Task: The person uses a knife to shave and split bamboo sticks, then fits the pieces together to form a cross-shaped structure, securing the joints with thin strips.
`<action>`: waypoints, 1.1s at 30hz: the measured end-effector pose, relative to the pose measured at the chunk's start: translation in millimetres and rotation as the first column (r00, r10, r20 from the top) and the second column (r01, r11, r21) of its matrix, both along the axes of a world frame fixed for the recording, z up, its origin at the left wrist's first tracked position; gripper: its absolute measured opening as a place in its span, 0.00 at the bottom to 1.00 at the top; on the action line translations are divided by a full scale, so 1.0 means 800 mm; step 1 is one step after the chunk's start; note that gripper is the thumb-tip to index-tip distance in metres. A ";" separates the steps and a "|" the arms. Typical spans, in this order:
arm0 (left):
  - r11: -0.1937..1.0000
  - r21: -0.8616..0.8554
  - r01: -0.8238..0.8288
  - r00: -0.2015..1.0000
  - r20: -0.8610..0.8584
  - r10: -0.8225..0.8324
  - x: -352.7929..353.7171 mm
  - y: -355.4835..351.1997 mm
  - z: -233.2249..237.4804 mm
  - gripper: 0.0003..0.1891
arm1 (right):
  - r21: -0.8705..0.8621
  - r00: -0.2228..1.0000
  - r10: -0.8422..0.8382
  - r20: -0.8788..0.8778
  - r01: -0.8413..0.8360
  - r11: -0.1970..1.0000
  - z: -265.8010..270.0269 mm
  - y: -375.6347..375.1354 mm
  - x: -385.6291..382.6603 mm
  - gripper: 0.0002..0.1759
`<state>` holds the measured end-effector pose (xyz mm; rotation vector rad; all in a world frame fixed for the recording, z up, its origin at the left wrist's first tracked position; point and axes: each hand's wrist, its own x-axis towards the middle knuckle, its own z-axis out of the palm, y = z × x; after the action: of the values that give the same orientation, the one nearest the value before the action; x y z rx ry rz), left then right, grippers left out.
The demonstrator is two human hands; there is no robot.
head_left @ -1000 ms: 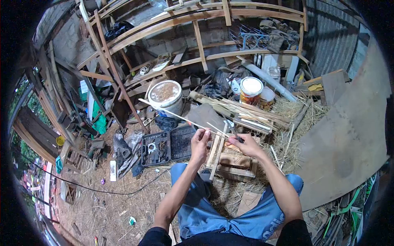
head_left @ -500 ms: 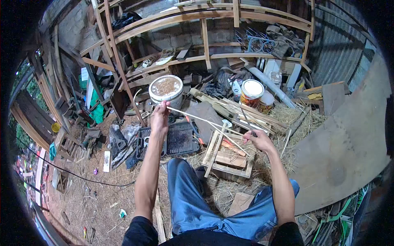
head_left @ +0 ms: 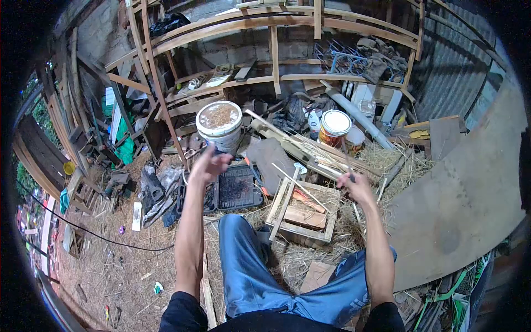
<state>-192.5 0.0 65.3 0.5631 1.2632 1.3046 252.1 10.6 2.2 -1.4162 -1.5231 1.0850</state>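
My left hand [head_left: 210, 166] is raised in front of the white bucket, fingers spread, with nothing in it. In my right hand [head_left: 358, 189] is a slim knife [head_left: 347, 160], its dark handle in the closed fingers and its thin blade pointing up and away. Below and left of that hand stands a small wooden box frame [head_left: 304, 239], with a thin pale stick [head_left: 301, 188] lying slantwise over its top. Orange-handled tools [head_left: 307, 200] lie on the box. Beyond it is a pile of split wood strips [head_left: 326, 157], with one pale strip [head_left: 266, 123] across its left end.
A sawdust-topped white bucket [head_left: 218, 133] and an open black tool case [head_left: 239, 188] are ahead on the left. Paint cans [head_left: 334, 130] stand behind the strips. A large brown sheet [head_left: 459, 205] leans at the right. Wooden rails [head_left: 232, 29] cross the back, and a black cable [head_left: 105, 237] crosses the floor.
The long thin strip stretched between my hands has left them. My left hand has opened and lowered slightly; my right hand has shifted slightly right, still with the knife.
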 end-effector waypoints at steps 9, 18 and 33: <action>0.852 0.474 0.221 0.967 -0.221 -0.128 0.152 -0.010 -0.040 0.14 | 0.043 0.959 0.284 -0.007 -0.283 0.958 -0.070 -0.012 -0.077 0.13; 0.840 0.503 0.204 0.780 -0.602 0.171 0.187 -0.024 -0.156 0.06 | -0.086 0.886 -0.105 0.451 0.161 0.983 -0.111 -0.069 -0.083 0.16; 0.671 0.586 0.453 0.582 -0.765 0.275 0.211 -0.050 -0.152 0.05 | 0.098 0.927 -0.056 0.370 0.021 0.995 -0.160 -0.112 -0.178 0.08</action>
<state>-23.9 -40.0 -56.7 2.0339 1.3072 1.4888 109.8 -79.2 -126.0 -1.6463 -1.7763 0.7355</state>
